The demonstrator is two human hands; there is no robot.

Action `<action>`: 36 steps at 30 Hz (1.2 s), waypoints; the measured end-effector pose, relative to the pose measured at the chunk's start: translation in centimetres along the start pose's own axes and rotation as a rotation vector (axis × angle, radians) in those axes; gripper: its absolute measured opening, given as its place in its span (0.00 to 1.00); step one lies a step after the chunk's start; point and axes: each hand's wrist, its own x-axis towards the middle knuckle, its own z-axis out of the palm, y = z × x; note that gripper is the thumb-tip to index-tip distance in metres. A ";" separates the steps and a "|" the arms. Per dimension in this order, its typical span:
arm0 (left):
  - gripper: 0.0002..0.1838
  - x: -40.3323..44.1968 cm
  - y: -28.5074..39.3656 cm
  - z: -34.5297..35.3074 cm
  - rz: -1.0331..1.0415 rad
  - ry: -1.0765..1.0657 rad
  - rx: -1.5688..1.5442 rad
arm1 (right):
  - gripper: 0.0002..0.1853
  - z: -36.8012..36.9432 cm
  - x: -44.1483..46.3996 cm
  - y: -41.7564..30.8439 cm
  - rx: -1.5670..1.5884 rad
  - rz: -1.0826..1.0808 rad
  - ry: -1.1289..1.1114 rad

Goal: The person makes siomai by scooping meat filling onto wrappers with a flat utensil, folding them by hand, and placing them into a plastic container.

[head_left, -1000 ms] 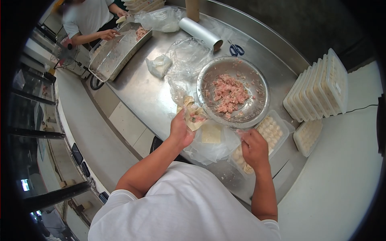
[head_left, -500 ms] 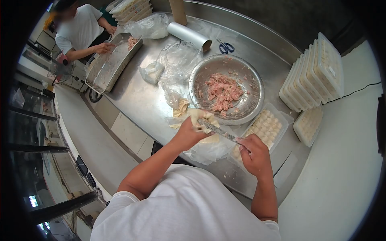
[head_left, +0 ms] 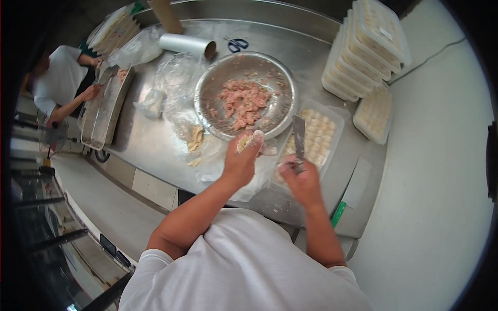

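Note:
My left hand (head_left: 240,161) is closed around a dumpling wrapper (head_left: 243,143), just in front of the steel bowl's near rim. Only a pale bit of the wrapper shows between the thumb and fingers; any filling inside is hidden. In my right hand (head_left: 302,181) a flat metal spatula (head_left: 299,132) stands with its blade pointing away from me, over the left side of a plastic tray (head_left: 340,127). Rows of pale dumplings (head_left: 317,137) fill that tray. The steel bowl (head_left: 202,78) holds pink minced meat (head_left: 244,101).
Stacked dumpling trays (head_left: 365,49) stand at the back right, with another tray (head_left: 373,114) leaning below. A green-handled knife (head_left: 339,213) lies at right. Scissors (head_left: 237,44), a foil-coloured roll (head_left: 184,44) and plastic bags (head_left: 179,78) lie farther back. A co-worker (head_left: 62,78) handles a metal pan (head_left: 106,111).
The spatula has left the wrapper and swung upright to the right. My left fingers have folded the wrapper closed. The view has turned, shifting the table leftward in the picture.

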 end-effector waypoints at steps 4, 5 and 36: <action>0.11 -1.2 -1.2 3.2 -0.436 -0.065 -0.254 | 0.15 2.4 -1.0 0.8 0.702 0.186 0.079; 0.14 -1.1 -1.9 3.0 -0.148 -0.144 0.085 | 0.16 1.9 -1.1 1.2 0.643 0.183 0.131; 0.17 -1.4 -4.4 -4.7 0.150 -0.335 0.857 | 0.12 -5.8 1.5 -2.3 -0.786 -0.033 0.057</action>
